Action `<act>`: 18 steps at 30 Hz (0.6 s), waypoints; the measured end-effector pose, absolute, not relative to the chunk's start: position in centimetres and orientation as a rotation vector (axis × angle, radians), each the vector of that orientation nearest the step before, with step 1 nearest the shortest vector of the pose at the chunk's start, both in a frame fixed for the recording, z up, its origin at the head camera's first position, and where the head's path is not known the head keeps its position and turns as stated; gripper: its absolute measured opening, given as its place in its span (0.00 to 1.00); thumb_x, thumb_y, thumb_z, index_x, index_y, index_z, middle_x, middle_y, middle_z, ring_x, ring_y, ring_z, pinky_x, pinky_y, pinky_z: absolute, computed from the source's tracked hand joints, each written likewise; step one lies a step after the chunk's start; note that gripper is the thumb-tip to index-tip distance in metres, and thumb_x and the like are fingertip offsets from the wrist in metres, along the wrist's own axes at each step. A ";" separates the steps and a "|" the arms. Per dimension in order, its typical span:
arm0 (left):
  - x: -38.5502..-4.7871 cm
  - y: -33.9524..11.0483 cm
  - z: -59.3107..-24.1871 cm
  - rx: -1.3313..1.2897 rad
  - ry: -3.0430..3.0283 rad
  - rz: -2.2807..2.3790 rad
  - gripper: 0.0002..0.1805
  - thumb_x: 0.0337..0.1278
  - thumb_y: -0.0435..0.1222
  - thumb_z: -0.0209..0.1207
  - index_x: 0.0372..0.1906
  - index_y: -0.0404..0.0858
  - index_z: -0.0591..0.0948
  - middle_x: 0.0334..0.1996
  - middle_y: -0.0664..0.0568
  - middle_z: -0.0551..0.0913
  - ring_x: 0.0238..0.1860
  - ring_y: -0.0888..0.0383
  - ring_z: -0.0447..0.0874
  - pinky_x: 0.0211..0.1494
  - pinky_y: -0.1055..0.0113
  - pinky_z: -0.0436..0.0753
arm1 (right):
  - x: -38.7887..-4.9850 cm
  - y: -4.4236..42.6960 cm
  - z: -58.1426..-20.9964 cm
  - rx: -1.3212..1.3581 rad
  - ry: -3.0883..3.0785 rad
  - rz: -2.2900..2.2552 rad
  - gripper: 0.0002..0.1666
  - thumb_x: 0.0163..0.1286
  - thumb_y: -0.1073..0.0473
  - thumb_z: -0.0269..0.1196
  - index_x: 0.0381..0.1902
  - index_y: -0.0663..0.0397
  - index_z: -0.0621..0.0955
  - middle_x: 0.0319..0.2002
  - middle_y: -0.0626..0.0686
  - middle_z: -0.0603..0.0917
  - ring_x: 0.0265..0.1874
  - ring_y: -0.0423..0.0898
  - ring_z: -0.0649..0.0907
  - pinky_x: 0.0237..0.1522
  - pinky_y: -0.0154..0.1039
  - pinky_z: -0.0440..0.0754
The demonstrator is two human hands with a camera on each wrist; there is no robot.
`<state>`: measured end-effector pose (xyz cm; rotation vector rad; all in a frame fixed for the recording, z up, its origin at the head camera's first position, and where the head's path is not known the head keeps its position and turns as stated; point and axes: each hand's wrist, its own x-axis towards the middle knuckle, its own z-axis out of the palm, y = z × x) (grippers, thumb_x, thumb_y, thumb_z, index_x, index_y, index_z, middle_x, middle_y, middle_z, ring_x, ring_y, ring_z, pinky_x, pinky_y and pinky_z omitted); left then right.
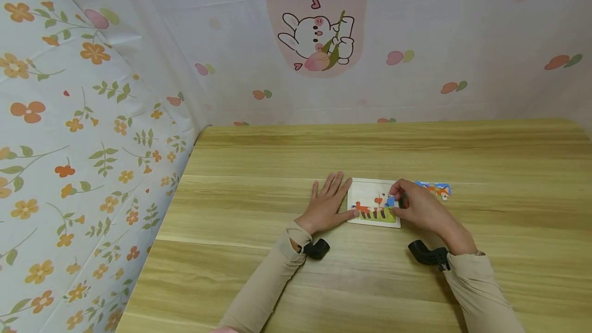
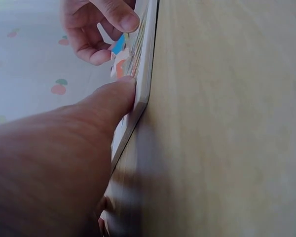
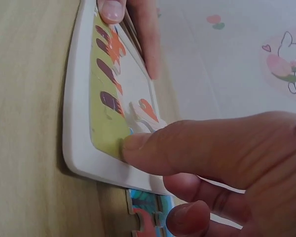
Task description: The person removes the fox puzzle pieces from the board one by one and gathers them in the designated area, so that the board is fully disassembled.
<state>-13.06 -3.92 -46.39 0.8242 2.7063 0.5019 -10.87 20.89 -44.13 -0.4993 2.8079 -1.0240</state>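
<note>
One left hand (image 1: 325, 210) lies splayed, thumb on a round-cornered white puzzle tray (image 3: 78, 133) on the wood-grained bench (image 1: 259, 189); the right hand (image 1: 423, 210) pinches a thin blue-and-white jigsaw piece (image 1: 390, 201) at the tray's right.

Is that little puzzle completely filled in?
No, the jigsaw tray shows bare white at its upper left, and jigsaw pieces lie beside it.

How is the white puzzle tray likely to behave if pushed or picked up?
The white puzzle tray looks stiff: its thick rim shows no bend. Lying flat on the table, it would probably slide rather than roll or tip. Tilting it might spill the puzzle pieces, which seem merely set inside the rim.
</note>
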 end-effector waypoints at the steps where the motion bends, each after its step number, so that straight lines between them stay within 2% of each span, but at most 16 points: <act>1: -13.0 -3.9 -46.4 0.824 2.707 0.504 0.44 0.62 0.59 0.47 0.74 0.46 0.44 0.73 0.49 0.36 0.72 0.54 0.27 0.68 0.46 0.33 | -10.9 20.9 -44.1 -0.504 2.807 -1.025 0.18 0.51 0.68 0.69 0.37 0.63 0.73 0.28 0.51 0.74 0.21 0.42 0.68 0.23 0.36 0.67; 18: -13.0 -3.7 -46.4 0.821 2.727 0.487 0.45 0.61 0.60 0.47 0.74 0.45 0.44 0.73 0.49 0.38 0.72 0.54 0.29 0.68 0.46 0.35 | -10.8 22.9 -43.3 -0.413 2.813 -1.038 0.19 0.51 0.66 0.69 0.39 0.62 0.74 0.32 0.53 0.76 0.26 0.45 0.73 0.28 0.38 0.71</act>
